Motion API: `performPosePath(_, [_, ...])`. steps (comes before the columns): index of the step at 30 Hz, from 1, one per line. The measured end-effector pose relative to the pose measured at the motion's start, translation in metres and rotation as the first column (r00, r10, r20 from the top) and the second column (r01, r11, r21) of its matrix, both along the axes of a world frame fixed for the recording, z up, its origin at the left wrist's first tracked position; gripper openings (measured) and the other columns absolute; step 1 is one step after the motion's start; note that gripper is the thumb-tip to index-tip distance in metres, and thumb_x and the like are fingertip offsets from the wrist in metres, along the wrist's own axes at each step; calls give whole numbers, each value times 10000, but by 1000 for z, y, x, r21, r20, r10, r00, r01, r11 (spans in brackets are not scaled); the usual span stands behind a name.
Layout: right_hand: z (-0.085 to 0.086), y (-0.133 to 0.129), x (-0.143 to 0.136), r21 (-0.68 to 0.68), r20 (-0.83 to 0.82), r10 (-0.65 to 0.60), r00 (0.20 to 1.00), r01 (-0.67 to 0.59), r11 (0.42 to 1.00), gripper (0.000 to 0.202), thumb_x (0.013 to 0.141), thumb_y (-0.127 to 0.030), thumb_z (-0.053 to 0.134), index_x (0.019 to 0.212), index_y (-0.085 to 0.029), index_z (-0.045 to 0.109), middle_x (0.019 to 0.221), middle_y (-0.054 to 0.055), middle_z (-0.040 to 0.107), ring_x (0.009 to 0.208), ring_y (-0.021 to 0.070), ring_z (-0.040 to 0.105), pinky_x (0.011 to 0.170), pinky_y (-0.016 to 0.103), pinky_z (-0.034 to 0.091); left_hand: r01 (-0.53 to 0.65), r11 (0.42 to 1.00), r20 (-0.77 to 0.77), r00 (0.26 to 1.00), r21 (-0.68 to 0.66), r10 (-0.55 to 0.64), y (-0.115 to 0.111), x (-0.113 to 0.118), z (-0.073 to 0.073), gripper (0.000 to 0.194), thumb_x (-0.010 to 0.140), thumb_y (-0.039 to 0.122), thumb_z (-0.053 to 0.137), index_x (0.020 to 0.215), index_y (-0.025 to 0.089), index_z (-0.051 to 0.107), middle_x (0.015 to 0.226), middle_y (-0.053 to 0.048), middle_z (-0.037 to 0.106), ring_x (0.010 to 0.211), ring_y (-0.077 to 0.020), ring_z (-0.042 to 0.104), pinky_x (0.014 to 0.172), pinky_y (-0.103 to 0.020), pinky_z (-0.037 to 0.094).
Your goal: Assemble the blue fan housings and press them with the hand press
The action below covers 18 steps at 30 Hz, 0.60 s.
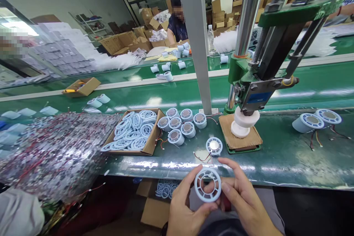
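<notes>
Above my lap, near the bench's front edge, a light blue spoked ring (208, 200) is held upright between my hands. My left hand (186, 206) grips its left side and bottom, thumb and fingers against the rim. My right hand (240, 195) holds the right side, with its index finger stretched out past the top. A small dark red thing (226, 203) shows behind the right fingers, too hidden to make out. Just beyond my hands stands a blue cylinder with a silver disc (214, 146) and thin wires. To its right is a press (247, 118) with white round tooling over a brown pad.
Several blue cylinders (175, 122) stand beside a cardboard box (151, 143) of blue rings. A plastic-wrapped pile of wired parts (55, 151) lies left. Two cylinders (307, 122) sit right. A grey post (197, 44) rises behind; a person (178, 25) sits across the line.
</notes>
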State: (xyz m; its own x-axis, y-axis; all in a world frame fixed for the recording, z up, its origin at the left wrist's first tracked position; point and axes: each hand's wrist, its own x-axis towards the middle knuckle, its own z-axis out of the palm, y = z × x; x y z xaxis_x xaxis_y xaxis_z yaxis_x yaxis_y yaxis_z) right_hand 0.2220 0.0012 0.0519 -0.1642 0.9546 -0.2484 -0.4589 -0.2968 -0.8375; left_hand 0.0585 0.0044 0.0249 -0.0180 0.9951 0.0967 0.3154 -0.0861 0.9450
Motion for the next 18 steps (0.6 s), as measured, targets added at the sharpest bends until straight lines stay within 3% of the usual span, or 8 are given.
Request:
performPosePath(6, [2,-3,2,16,-12,54,998,-54,998,601,877,-578,651,1321,-216,468,841,34,721,672,121,603,649,256,480,-4,1000,-52,999,-3,4,-1,-5,4,802,581,703,794,1206,208,708,1019,-105,766,872,-280,732,827,-365,611])
performPosePath(14, [-4,-1,4,112,-37,134,990,-129,985,541,930,-534,599,1339,-208,460,859,59,725,670,123,613,625,250,486,48,997,16,999,63,-49,1,-5,7,805,567,670,825,1184,165,709,929,-112,772,816,-269,734,773,-331,614])
performPosePath(18, [-4,-2,4,110,-33,125,992,-121,987,532,940,-523,587,1353,-210,468,859,64,724,666,130,615,615,256,495,61,998,27,998,35,-62,1,-6,8,815,559,678,823,1186,170,707,947,-113,772,834,-276,736,780,-334,612])
